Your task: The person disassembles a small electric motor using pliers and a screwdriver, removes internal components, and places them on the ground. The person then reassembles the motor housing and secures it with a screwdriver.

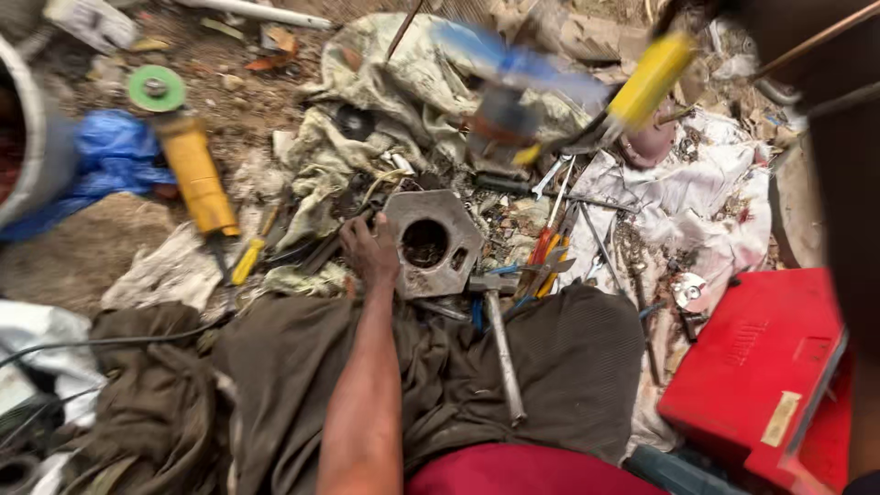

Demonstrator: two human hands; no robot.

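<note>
My left hand [368, 249] grips the left edge of a grey, six-sided metal housing [431, 243] with a round hole, which rests on the ground in front of my knees. My right hand [686, 16] is a dark blur at the top right. It seems closed on a yellow-handled tool [649, 81] that is smeared by motion, its tip pointing down-left toward a blurred motor-like part [500, 119] with a blue blade [513, 60]. A metal-handled hammer [503, 353] lies across my lap.
A yellow angle grinder [192, 174] with a green disc [156, 89] lies at left beside a blue plastic bag [110, 156]. Pliers [545, 257] and spanners [553, 174] lie on a dirty white cloth [683, 197]. A red case [761, 367] sits at right.
</note>
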